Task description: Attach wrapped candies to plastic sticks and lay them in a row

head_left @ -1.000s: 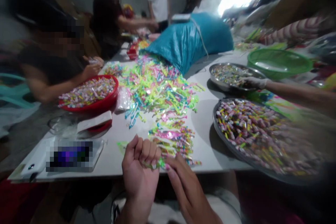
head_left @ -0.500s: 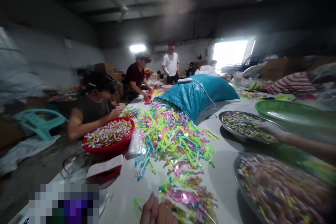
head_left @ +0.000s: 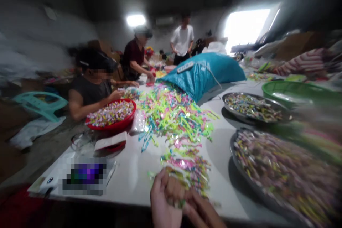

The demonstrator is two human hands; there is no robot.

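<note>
My left hand (head_left: 165,197) is at the table's front edge with its fingers curled in. A small greenish plastic piece (head_left: 179,204) shows between it and my right hand (head_left: 201,209), whose fingers are pinched against the same spot. Blur and the fingers hide most of this piece. Just beyond the hands lies a small heap of shiny pink, green and yellow plastic strips (head_left: 192,166). It runs back into a larger pile of bright plastic strips (head_left: 173,114), spilling out beside a blue woven sack (head_left: 203,78).
On the right stand a large metal basin (head_left: 233,149) of small colourful pieces, a smaller metal tray (head_left: 227,109) and a green basin (head_left: 272,85). Left are a red basin (head_left: 117,126), a white box (head_left: 110,141) and a pixelated device (head_left: 85,174). Co-workers (head_left: 92,92) work around the table.
The view has tilted down, so my hands and the table's front edge show more fully. My two hands have come up together into view. A co-worker's gloved hand has left the metal tray.
</note>
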